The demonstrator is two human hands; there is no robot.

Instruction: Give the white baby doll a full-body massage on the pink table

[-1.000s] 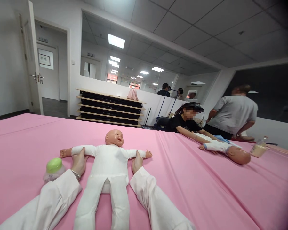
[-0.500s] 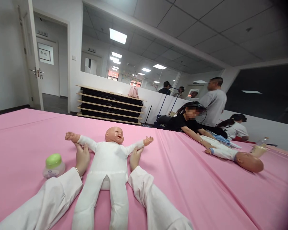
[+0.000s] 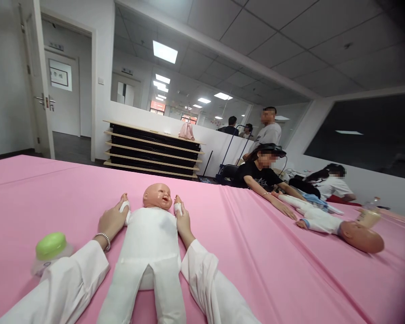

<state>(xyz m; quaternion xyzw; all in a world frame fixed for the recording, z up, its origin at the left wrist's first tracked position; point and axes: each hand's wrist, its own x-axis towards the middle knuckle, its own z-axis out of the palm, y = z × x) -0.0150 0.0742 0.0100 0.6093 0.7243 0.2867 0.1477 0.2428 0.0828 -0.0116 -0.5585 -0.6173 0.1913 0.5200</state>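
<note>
A baby doll (image 3: 151,238) with a white cloth body lies face up on the pink mat (image 3: 243,279), its head away from me. My left hand (image 3: 113,220), with a beaded bracelet at the wrist, is closed around the doll's arm at the left of the view. On the other side my right hand (image 3: 185,222) grips the other arm near its wrist. Both doll arms are bent upward, the small hands beside the head. A jar with a green lid (image 3: 50,246) stands left of my left sleeve, partly hidden by it.
To the right, a person in black (image 3: 261,168) reaches toward a second doll (image 3: 324,220) on the same mat. A bottle of pale liquid (image 3: 369,212) stands behind that doll's head. Beyond the mat are stacked boards (image 3: 151,150) with a pink backpack (image 3: 186,130) on top.
The doll's arms went from stretched out sideways to bent up beside its head, my hands moving with them. The standing person behind shifted left. The co-worker's hand slid off the second doll's arm.
</note>
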